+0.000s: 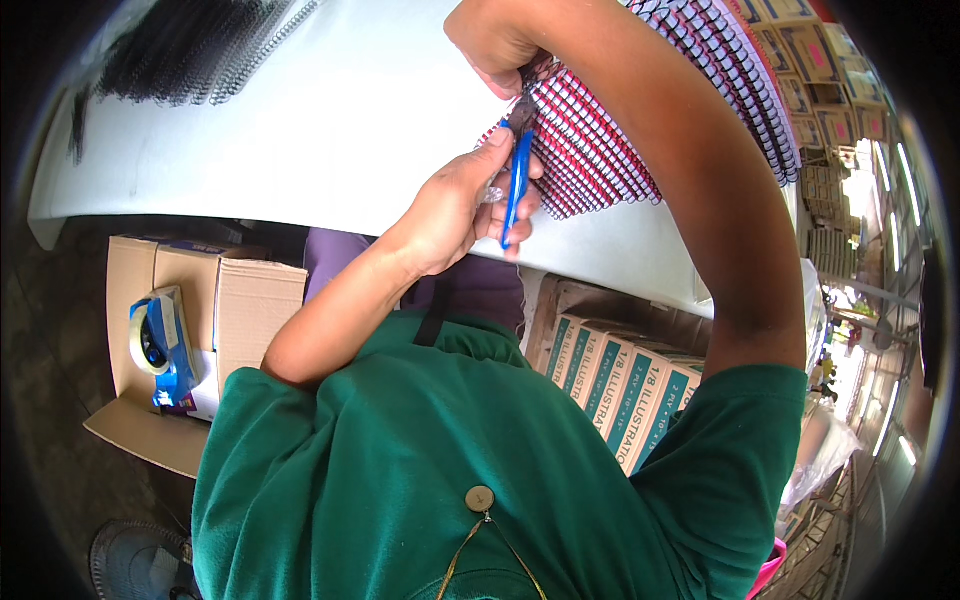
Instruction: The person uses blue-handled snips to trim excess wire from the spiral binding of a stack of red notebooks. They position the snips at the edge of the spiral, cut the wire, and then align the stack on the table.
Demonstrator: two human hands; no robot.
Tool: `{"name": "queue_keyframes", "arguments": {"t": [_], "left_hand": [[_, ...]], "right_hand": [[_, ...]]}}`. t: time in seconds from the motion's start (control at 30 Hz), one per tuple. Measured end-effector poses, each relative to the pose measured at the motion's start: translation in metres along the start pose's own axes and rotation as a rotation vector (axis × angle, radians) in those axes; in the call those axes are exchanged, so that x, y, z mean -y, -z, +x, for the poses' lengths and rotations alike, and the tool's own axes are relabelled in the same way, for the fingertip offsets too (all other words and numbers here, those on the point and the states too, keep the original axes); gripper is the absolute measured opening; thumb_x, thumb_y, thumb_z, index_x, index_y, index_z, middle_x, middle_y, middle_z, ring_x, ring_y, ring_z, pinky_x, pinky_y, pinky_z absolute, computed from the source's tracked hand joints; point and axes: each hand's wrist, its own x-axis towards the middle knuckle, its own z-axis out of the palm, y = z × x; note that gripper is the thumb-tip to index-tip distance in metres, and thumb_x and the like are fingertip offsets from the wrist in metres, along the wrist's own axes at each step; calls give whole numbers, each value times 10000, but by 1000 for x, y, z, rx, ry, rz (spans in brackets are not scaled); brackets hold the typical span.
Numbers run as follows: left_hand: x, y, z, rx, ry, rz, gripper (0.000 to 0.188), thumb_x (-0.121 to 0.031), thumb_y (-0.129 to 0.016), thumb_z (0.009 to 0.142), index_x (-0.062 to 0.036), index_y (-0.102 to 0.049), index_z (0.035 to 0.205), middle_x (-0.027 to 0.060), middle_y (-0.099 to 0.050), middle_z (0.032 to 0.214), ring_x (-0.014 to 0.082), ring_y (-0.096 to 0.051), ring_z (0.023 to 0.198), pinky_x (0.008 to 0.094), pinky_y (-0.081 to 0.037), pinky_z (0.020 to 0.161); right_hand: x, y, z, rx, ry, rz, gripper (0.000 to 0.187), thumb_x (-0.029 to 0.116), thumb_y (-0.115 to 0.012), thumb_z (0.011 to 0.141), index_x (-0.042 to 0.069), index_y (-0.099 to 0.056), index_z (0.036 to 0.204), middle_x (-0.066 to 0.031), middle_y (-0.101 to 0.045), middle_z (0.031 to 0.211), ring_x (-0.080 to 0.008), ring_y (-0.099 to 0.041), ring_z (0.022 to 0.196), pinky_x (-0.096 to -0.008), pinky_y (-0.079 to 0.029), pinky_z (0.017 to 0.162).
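Observation:
My left hand [470,195] is closed around a pair of blue-handled pliers [517,180]. Their dark jaws meet the near left corner of a stack of spiral-bound notebooks [595,140], whose edges show red and white with dark coils. A small piece of clear plastic [493,194] shows by the left fingers. Over the top of the stack reaches my right arm, its wrist bent back to the left. My right hand [500,45] is closed just above the plier jaws, its fingertips at the notebooks' edge; what they grip is hidden.
Loose black binding coils [190,50] lie at the far left of the white table [330,130]. Below its edge stands an open cardboard box [262,310] with a blue tape dispenser [170,345]. Several packed boxes [620,385] sit under the table at right; cartons [810,55] are stacked beyond.

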Motion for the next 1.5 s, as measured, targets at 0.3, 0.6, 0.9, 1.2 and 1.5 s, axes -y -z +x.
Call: {"name": "queue_keyframes", "arguments": {"t": [0.3,0.6,0.9,1.2,1.5], "left_hand": [[-4,-7,4,30,-21,-9,564,-481,-260,967,10,-434,1185,194,-590,1009,321,-622,936,415,-517,802],[-6,-17,-6,40,-6,62,546,-479,-250,971,-10,-444,1173,174,-604,987,273,-627,946,352,-506,803],[-7,-21,5,26,-28,-66,544,-488,-275,964,-3,-448,1141,141,-592,861,277,-637,885,363,-528,747],[-10,-30,-5,16,-19,63,585,-503,-244,961,1,-449,1175,146,-579,884,280,-628,842,413,-529,765],[-15,-28,0,10,-11,-12,495,-480,-241,972,-40,-462,1012,56,-455,704,156,-432,549,314,-424,494]], "right_hand": [[-2,-2,12,-15,40,-23,191,107,-662,718,54,-712,895,-160,-664,928,-293,-618,858,-411,-472,760],[0,1,-6,7,-66,-9,197,136,-626,727,62,-705,891,-155,-658,948,-279,-609,866,-414,-454,779],[-4,12,-12,239,-189,8,229,155,-628,736,58,-692,933,-131,-656,995,-276,-608,888,-405,-453,805],[-10,9,-10,134,-128,-8,163,137,-660,756,84,-712,901,-109,-667,961,-288,-608,886,-414,-453,810],[-12,13,-5,235,-8,-38,172,127,-669,737,89,-713,898,-103,-671,945,-290,-609,877,-425,-454,794]]}}
